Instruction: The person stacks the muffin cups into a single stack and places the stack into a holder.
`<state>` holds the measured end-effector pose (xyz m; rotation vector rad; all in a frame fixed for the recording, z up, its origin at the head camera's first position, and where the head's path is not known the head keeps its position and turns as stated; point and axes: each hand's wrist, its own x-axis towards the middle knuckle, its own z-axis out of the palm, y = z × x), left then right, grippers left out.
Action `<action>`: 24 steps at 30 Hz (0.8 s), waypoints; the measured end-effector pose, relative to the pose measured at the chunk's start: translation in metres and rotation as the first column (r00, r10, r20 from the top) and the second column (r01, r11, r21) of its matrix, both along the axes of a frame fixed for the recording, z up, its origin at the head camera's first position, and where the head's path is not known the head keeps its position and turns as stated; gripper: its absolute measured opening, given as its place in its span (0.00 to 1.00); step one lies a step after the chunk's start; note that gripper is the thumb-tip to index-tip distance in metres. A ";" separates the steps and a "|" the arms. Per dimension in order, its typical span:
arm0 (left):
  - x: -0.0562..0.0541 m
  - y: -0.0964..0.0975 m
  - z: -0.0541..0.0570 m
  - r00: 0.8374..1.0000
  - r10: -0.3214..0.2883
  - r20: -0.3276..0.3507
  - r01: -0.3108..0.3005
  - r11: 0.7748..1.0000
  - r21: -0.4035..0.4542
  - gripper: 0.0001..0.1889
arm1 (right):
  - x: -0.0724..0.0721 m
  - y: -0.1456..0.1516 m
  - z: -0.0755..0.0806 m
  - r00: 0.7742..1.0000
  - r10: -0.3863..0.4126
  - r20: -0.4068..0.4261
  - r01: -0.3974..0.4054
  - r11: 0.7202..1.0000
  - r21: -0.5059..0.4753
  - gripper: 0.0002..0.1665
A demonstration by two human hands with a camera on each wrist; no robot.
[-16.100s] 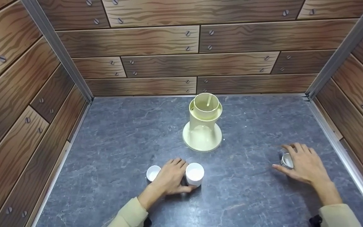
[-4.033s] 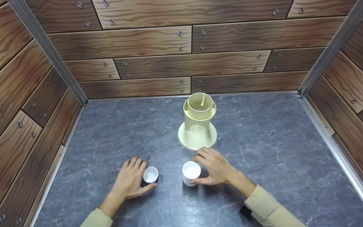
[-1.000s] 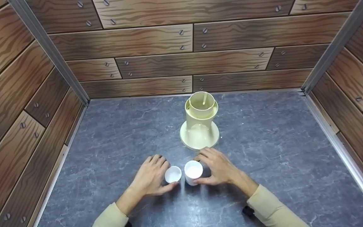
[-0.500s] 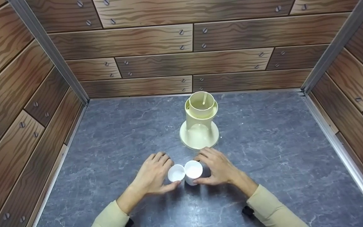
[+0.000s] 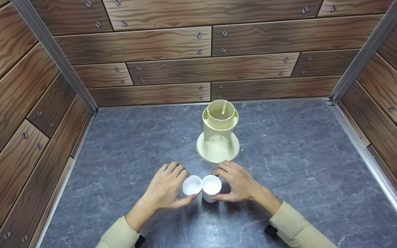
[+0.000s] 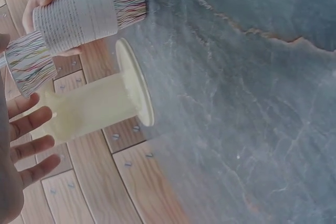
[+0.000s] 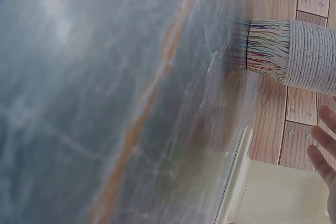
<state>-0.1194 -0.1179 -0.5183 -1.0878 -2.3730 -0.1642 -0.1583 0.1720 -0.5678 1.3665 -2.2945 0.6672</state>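
Observation:
A tall stack of nested paper cups (image 5: 211, 185) stands upright on the table, in front of the pale yellow stand. My right hand (image 5: 234, 182) grips its upper part, thumb in front and fingers behind. My left hand (image 5: 167, 187) holds a single paper cup (image 5: 192, 185) between thumb and fingers, mouth up, its rim right beside the stack's rim. In the left wrist view this cup (image 6: 31, 64), printed with coloured wavy lines, is well off the table at the height of the stack's top. The right wrist view shows the stacked rims (image 7: 312, 53) over the lowest cup's printed wall.
A pale yellow cylindrical stand (image 5: 218, 137) with a round base and an open double-walled top rises just behind the hands. The grey marbled table (image 5: 133, 137) is walled by wood-patterned panels (image 5: 171, 72) at the back and both sides.
Sixteen seconds ago my right hand was at a cup far right. Later the left hand's cup came rightwards from the table to the stack and rose. The right hand has stayed on the stack.

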 end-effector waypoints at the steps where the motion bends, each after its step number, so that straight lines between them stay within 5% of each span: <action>1: -0.001 0.000 0.001 1.000 -0.001 -0.004 0.001 1.000 0.005 0.31 | 0.000 0.000 0.000 1.000 0.000 -0.003 0.000 1.000 -0.001 0.38; 24: -0.007 0.015 0.008 0.995 -0.091 -0.048 0.097 0.987 0.126 0.30 | 0.002 0.001 0.001 0.999 -0.008 0.032 0.008 1.000 0.008 0.37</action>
